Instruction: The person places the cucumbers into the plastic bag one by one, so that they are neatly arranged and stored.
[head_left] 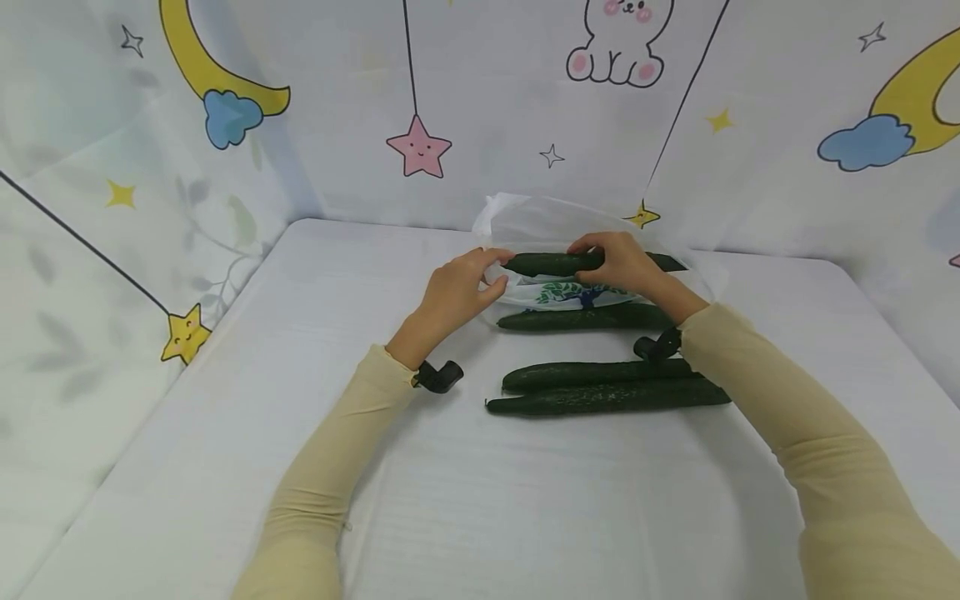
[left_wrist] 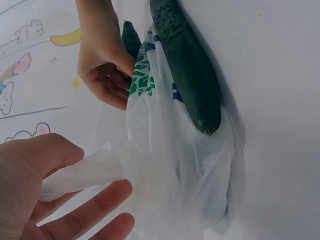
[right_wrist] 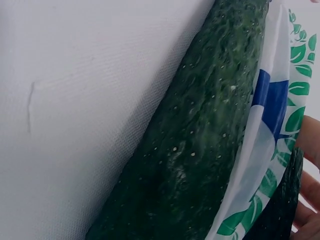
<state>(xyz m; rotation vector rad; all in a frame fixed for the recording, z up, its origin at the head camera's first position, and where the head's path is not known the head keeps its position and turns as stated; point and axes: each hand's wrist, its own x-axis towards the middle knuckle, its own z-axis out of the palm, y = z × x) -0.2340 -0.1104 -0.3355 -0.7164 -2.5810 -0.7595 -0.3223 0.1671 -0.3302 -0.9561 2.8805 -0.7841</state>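
Looks like makeshift draped-off corner; cannot tell whether inside home or elsewhere. Judged from white-covered table [head_left: 510,500], walled behind, left and right of table by pale sheeting [head_left: 487,75] printed with nursery-style moons [head_left: 187,54], clouds [head_left: 231,117], smiling stars [head_left: 419,150] and white cartoon animal [head_left: 617,40].

White tbl [head_left: 525,500] w/ cukes [head_left: 607,398] & plastic bag [head_left: 557,293].

No readable text, number or brand in sight!
Printed on the plastic bag [left_wrist: 155,150], just green leaves [right_wrist: 299,88] and blue patches [right_wrist: 277,102], bunched in folds, seen in all three views, yet spelling out no legible letter.
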